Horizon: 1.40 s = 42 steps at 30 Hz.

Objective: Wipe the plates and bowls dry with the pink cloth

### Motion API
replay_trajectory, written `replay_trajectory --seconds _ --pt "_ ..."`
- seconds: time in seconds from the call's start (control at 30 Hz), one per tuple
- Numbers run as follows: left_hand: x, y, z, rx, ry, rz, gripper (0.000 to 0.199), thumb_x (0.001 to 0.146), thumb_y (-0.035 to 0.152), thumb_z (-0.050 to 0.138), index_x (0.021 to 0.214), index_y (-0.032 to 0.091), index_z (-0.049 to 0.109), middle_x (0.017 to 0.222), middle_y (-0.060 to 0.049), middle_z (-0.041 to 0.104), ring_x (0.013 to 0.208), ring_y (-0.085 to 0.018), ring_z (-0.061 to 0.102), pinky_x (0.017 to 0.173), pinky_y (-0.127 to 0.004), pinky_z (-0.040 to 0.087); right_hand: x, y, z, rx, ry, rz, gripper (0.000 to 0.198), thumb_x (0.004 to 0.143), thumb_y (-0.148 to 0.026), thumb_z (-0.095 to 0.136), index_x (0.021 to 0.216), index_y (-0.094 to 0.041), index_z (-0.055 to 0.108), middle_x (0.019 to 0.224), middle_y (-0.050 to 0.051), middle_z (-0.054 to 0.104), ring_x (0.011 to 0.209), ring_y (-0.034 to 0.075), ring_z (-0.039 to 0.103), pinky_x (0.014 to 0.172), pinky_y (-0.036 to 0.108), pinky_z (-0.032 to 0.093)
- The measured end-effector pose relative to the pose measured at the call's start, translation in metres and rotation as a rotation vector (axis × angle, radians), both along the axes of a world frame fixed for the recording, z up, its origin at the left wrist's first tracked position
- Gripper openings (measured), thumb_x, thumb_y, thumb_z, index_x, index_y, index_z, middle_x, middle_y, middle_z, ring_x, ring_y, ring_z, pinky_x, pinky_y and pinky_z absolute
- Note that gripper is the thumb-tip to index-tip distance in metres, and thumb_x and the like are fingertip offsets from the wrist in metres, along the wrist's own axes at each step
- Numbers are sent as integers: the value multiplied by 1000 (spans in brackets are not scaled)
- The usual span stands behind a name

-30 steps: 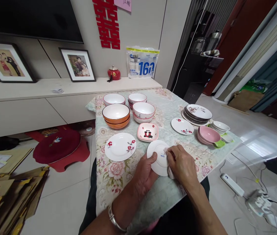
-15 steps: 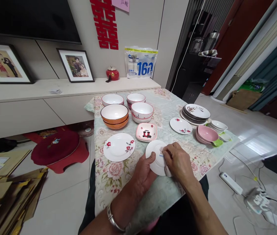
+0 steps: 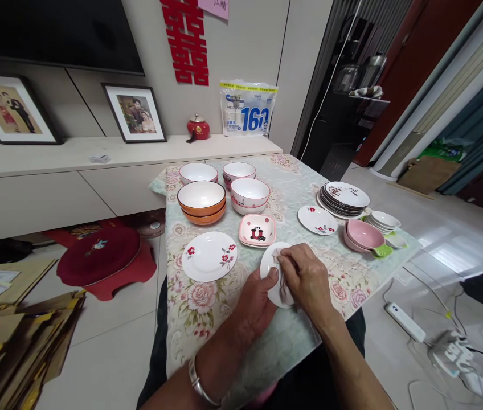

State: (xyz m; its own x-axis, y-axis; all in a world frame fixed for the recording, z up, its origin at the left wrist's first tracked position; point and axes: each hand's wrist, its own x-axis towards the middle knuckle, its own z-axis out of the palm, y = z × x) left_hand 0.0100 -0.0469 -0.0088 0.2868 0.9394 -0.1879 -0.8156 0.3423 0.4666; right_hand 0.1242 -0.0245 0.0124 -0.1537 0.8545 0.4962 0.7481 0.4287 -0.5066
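Observation:
My left hand [image 3: 255,300] grips the left edge of a small white plate [image 3: 270,259], thumb on its face, above the near part of the table. My right hand [image 3: 308,280] is closed on a thin pale cloth [image 3: 285,291], pressed against the plate's face. The plate is tilted and partly hidden by the cloth and fingers. Just beyond it lies a pink-rimmed square dish [image 3: 257,230] with a cat picture. To the left, a white plate with red flowers [image 3: 209,257] lies flat. A similar flowered plate [image 3: 317,220] is at the right.
Orange bowls [image 3: 201,204] and white red-rimmed bowls [image 3: 250,193] stand stacked at the back left of the flowered tablecloth [image 3: 201,299]. On the right are stacked plates [image 3: 346,195], pink bowls [image 3: 364,234] and small white bowls [image 3: 384,219]. A red stool [image 3: 100,259] stands left of the table.
My right hand with the cloth has shifted up and left across the plate. The blue mark seen on the plate earlier is now covered. The plate has turned slightly.

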Motion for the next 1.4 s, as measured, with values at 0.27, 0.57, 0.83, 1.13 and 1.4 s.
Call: replay_trajectory --seconds 0.27,0.57,0.83,1.13,1.4 --pt "2 -2 1 8 40 -16 48 69 27 84 113 14 71 105 -12 76 110 -32 65 98 -42 45 24 24 4 -69 31 -157 21 91 -30 52 86 -19 69 86 5 69 80 19 63 75 31 43" --pt "3 -1 -1 -41 87 7 46 68 30 85 108 13 73 101 -13 77 108 -33 66 98 -44 45 40 8 -14 -179 -57 -303 22 90 -31 48 81 -20 64 84 6 68 75 21 62 69 31 41" --pt "4 -4 4 43 51 -13 50 68 27 85 115 16 71 104 -11 75 108 -31 65 97 -42 44 12 3 19 25 -138 -22 22 96 -24 48 91 -20 69 89 5 65 80 17 62 73 28 45" --pt "4 -6 4 68 53 -29 47 69 27 84 114 16 72 107 -11 75 110 -32 64 97 -42 44 21 20 18 36 -3 4 16 93 -28 54 86 -21 66 84 4 66 80 17 62 74 29 46" --pt "5 -5 3 12 59 15 49 66 27 86 111 14 73 103 -13 77 111 -33 64 101 -45 43 36 14 -15 -79 172 -263 25 89 -39 52 81 -20 65 83 5 69 76 20 61 70 31 43"
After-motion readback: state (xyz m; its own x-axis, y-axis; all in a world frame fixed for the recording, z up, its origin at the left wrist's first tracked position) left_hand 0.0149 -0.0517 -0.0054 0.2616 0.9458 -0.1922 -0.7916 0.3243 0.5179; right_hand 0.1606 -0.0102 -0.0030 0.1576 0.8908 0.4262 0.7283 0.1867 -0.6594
